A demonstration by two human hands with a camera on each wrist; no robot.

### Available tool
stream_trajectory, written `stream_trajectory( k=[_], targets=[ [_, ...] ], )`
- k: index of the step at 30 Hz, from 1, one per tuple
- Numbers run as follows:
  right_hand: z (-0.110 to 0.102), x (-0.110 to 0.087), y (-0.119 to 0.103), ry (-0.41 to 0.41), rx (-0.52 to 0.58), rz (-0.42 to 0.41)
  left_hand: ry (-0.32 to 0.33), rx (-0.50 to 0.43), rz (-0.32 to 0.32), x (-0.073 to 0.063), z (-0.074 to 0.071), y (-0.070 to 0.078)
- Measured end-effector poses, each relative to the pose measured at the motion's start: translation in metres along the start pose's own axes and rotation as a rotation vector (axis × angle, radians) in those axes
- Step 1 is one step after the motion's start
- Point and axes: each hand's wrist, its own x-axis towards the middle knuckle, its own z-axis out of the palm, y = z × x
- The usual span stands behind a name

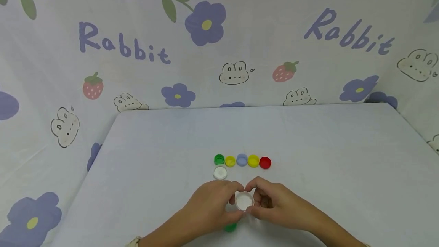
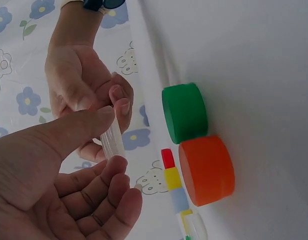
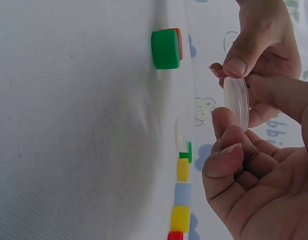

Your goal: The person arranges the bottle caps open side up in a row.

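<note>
A clear, ribbed round cap with a white face [image 1: 244, 201] is held between both hands above the table. From the left, the left hand [image 1: 216, 205] pinches its rim with thumb and fingers. The right hand [image 1: 279, 205] pinches the opposite rim. In the left wrist view the cap [image 2: 112, 137] stands edge-on between thumb and fingers; the right wrist view also shows the cap [image 3: 237, 102] side-on. Below the hands are a green cap [image 2: 185, 112] and an orange cap [image 2: 206, 170], side by side on the table. The head view shows only part of the green one.
Beyond the hands runs a row of caps: green [image 1: 219, 159], yellow [image 1: 230, 161], blue [image 1: 242, 159], another yellow [image 1: 253, 161] and red [image 1: 265, 162]. A white cap [image 1: 220, 172] lies in front of the green one. A printed cloth [image 1: 257, 41] hangs behind the white-covered table [image 1: 326, 144].
</note>
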Motion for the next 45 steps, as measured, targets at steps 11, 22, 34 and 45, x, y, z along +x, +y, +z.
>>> stream_trajectory(
  k=[11, 22, 34, 45],
  targets=[
    [0.001, 0.015, 0.005, 0.046, -0.227, 0.041, -0.091, 0.065, -0.036, 0.017, 0.001, -0.007],
    [-0.005, 0.039, 0.010, 0.018, -0.369, 0.099, -0.158, 0.123, -0.089, 0.037, 0.004, -0.015],
    [-0.008, 0.061, 0.013, 0.071, -0.487, 0.119, -0.091, 0.214, -0.078, 0.057, 0.006, -0.033],
    [-0.013, 0.071, 0.020, 0.126, -0.531, 0.015, -0.007, 0.266, -0.046, 0.063, 0.010, -0.044]
  ],
)
